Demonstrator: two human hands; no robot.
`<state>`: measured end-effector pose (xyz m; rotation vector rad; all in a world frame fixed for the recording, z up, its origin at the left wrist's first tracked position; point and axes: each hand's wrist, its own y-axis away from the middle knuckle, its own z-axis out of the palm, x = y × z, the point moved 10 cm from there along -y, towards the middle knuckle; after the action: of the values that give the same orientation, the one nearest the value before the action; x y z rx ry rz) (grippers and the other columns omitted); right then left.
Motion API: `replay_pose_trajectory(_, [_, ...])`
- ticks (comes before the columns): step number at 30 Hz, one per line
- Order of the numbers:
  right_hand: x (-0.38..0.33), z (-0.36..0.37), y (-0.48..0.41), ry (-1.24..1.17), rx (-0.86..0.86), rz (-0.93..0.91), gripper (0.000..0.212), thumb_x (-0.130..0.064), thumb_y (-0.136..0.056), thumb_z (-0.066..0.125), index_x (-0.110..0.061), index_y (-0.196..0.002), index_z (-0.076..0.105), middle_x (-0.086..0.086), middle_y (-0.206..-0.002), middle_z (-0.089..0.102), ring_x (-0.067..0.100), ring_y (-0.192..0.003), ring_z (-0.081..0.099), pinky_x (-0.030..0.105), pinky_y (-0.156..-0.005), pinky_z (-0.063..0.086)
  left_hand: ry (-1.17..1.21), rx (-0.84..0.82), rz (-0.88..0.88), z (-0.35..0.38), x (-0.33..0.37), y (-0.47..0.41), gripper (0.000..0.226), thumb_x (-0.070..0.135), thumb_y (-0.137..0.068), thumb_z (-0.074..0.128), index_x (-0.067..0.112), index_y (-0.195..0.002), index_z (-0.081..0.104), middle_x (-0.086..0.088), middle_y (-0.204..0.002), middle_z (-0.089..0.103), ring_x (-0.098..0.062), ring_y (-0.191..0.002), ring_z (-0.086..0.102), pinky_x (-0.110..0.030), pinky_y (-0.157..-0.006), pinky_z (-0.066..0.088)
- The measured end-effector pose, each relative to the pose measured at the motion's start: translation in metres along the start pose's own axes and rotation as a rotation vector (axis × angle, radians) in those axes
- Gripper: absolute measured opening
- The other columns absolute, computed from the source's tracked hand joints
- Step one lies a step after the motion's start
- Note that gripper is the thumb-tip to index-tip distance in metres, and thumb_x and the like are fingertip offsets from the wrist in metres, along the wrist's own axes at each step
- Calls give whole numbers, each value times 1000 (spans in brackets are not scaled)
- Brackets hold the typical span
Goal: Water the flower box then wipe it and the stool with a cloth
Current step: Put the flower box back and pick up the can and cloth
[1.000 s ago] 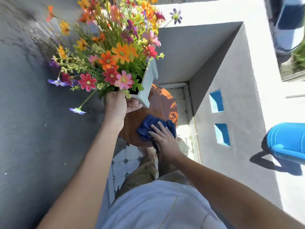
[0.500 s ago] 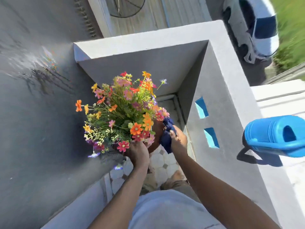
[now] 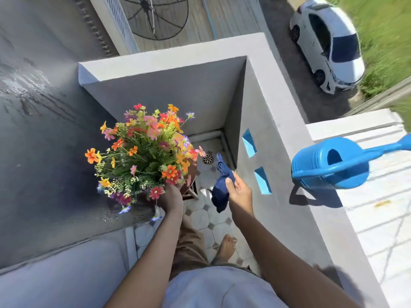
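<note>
The flower box (image 3: 142,152) is a mass of orange, pink and red flowers; its white body is hidden under the blooms. My left hand (image 3: 171,197) grips its near end. A sliver of the brown wooden stool (image 3: 191,174) shows beneath it at the right. My right hand (image 3: 239,192) is raised beside the stool, clear of it, and holds a crumpled dark blue cloth (image 3: 220,187) that hangs down from my fingers. The blue watering can (image 3: 329,163) stands on the parapet top to the right.
A grey wall (image 3: 44,152) closes the left side and a grey parapet (image 3: 278,130) with two blue openings runs along the right. The tiled floor (image 3: 206,218) has a round drain (image 3: 208,158). My bare foot (image 3: 225,245) is on the tiles. A white car (image 3: 329,43) is parked below.
My right hand has lifted the cloth off the stool top and drawn it back to the right. The view has pulled up and away, so the flowers look smaller and lower.
</note>
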<state>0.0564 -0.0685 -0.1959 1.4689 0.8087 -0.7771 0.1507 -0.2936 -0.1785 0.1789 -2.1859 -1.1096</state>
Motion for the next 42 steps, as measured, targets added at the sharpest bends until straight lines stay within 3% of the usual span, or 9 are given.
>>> replay_pose_trajectory(5, [-42, -26, 19, -6, -27, -105, 32, -10, -101, 50, -38, -100, 66, -27, -95, 72, -6, -95, 66, 25, -96, 49, 205, -26, 152, 26, -7, 1, 45, 31, -98, 47, -6, -122, 49, -29, -118, 65, -34, -93, 68, -43, -85, 52])
replay_pose_trajectory(8, [-77, -50, 41, -75, -47, -209, 33, -10, -101, 51, -38, -109, 66, -15, -109, 74, 8, -109, 67, 35, -102, 49, 115, -114, 166, 74, -54, -24, 80, 45, -69, 59, 2, -133, 38, -24, -124, 64, -34, -102, 67, -47, -85, 55])
replay_pose_trajectory(11, [-119, -89, 62, -229, -48, -296, 31, -11, -100, 53, -34, -114, 68, -3, -117, 72, 18, -116, 64, 42, -105, 47, 60, -228, 361, 90, -3, 88, 51, 27, -82, 56, 3, -127, 55, -21, -117, 68, -35, -101, 66, -49, -86, 52])
replay_pose_trajectory(14, [-166, -138, 82, -378, 36, -396, 28, -12, -100, 53, -31, -113, 68, -1, -119, 71, 21, -119, 63, 44, -105, 45, 294, -297, 616, 96, 55, 181, 15, 7, -94, 51, 8, -100, 65, -5, -76, 67, -20, -69, 62, -39, -65, 45])
replay_pose_trajectory(18, [-201, -211, 102, -643, 146, -475, 22, -16, -100, 51, -20, -117, 65, 18, -124, 65, 36, -123, 58, 53, -108, 42, 378, -485, 680, 129, 87, 262, 23, 8, -92, 51, 19, -79, 66, 6, -51, 54, -12, -51, 49, -23, -46, 35])
replay_pose_trajectory(25, [-187, -319, 122, -1073, 284, -387, 40, -37, -101, 43, -16, -128, 64, 12, -134, 62, 32, -125, 57, 50, -108, 42, -75, -1047, 402, 270, 31, 352, 25, 30, -95, 45, 15, -99, 64, 3, -56, 64, -8, -45, 46, -22, -45, 28])
replay_pose_trajectory(31, [-166, -366, 158, -1168, 323, -400, 45, -33, -102, 37, -19, -94, 79, 7, -96, 78, 23, -81, 76, 34, -64, 61, 84, -1007, 192, 325, -11, 344, 25, 43, -93, 55, 23, -106, 57, 5, -60, 68, -9, -49, 44, -25, -49, 32])
replay_pose_trajectory(38, [-148, -375, 158, -1115, 251, -368, 37, -43, -87, 55, -19, -103, 78, 7, -109, 74, 25, -100, 69, 39, -87, 56, 142, -1011, 233, 350, 0, 347, 33, 50, -90, 60, 26, -112, 54, 1, -88, 69, -7, -48, 41, -22, -44, 33])
replay_pose_trajectory(42, [-154, -367, 155, -1067, 169, -374, 84, -51, -68, 78, -8, -136, 56, 15, -128, 62, 32, -119, 57, 49, -106, 41, 77, -933, 317, 350, 6, 339, 42, 52, -93, 55, 15, -110, 62, 2, -94, 70, -7, -49, 40, -22, -42, 32])
